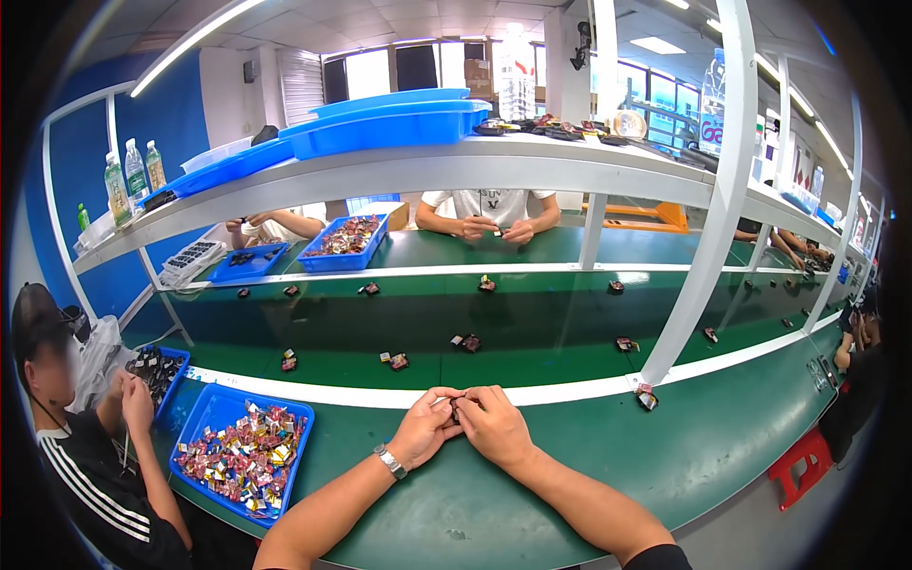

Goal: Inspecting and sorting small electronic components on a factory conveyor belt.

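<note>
The left hand [425, 427] and the right hand [494, 425] are brought together at the near edge of the green worktop [570, 465], just short of the white stripe that borders the conveyor belt [532, 318]. A small dark component [455, 410] is pinched between the fingertips of both hands; the grip of each hand is pressed together on it, thumbs uppermost. A metal wristwatch [389, 462] is worn on the left wrist.

A blue tray [204, 418] filled with small multicoloured parts is set on the worktop to the left of the left forearm. A similar single part [647, 398] lies on the worktop near the white upright post [708, 218], to the right of the hands. Further dark parts are spread apart along the belt. A second blue tray [375, 249] of parts stands on the far side of the belt, beside a person whose hands [496, 228] are held together. Another person in a dark striped sleeve [95, 475] is seated at the left.
</note>
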Tool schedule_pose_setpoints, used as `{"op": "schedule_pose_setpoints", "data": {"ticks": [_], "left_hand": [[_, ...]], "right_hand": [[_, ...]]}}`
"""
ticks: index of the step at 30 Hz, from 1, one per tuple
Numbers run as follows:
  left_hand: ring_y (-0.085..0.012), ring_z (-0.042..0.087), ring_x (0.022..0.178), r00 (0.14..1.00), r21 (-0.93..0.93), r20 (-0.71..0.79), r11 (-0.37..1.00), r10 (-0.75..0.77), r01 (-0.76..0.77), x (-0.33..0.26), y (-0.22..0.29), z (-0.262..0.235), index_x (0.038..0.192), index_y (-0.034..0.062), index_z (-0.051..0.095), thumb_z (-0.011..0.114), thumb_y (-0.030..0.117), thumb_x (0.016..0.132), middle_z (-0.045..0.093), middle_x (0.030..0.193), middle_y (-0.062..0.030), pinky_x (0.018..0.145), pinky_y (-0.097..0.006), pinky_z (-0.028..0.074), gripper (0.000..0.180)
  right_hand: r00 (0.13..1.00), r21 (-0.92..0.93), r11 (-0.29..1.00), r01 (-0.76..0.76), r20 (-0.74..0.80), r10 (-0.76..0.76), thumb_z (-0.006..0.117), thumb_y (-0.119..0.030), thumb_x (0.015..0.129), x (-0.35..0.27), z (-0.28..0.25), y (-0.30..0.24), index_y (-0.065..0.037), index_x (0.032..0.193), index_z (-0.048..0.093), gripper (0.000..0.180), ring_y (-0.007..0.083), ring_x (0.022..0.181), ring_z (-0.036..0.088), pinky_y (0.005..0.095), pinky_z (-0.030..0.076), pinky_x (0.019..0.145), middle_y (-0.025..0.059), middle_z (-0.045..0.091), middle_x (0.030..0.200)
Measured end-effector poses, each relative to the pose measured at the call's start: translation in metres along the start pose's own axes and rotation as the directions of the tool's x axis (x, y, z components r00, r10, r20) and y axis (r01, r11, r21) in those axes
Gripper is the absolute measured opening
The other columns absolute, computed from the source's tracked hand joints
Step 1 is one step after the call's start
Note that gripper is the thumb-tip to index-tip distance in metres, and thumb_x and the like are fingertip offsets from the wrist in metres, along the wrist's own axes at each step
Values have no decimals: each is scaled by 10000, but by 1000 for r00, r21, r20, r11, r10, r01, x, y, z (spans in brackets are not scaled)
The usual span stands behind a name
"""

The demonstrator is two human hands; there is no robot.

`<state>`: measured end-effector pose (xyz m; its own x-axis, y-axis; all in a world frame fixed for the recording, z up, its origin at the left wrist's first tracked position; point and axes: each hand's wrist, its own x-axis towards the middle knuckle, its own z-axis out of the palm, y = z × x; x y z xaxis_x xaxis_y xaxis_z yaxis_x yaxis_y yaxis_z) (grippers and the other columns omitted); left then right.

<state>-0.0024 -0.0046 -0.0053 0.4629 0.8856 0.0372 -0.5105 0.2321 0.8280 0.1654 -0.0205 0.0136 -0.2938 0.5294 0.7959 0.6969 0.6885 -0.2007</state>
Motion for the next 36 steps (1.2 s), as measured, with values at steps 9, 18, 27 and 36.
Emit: {"op": "schedule_pose_setpoints", "data": {"ticks": [9,18,27,36], "left_hand": [[-163,609,1063,997,109,-52,993,51,-45,-1,0,4,1189,64,504,498,55,1006,620,1163,-68,954,-400,522,183],[-110,651,955,979,382,-140,920,151,-87,3,-10,1,1126,56,542,526,71,1001,662,1079,-56,747,-251,556,126],[-185,637,1086,960,421,-144,893,238,-159,7,-9,4,1268,33,470,495,63,1002,615,1258,-133,866,-321,561,269],[-208,646,1076,965,520,-100,840,243,-157,6,-8,-2,1204,5,524,507,72,992,635,1224,-148,876,-320,542,222]], "right_hand": [[998,73,996,-40,-34,43,730,-16,736,5,-2,-4,-38,929,666,204,259,885,610,331,538,726,82,606,961],[882,500,731,-464,177,438,688,21,831,-2,4,4,4,1003,628,183,172,776,665,280,543,673,112,639,950],[787,521,631,-575,142,600,694,10,846,4,20,64,17,969,645,133,128,783,686,263,554,676,87,696,895],[844,-261,807,-529,-58,534,763,-204,786,21,19,143,-25,966,689,264,341,1050,613,428,494,883,156,669,1025]]}}
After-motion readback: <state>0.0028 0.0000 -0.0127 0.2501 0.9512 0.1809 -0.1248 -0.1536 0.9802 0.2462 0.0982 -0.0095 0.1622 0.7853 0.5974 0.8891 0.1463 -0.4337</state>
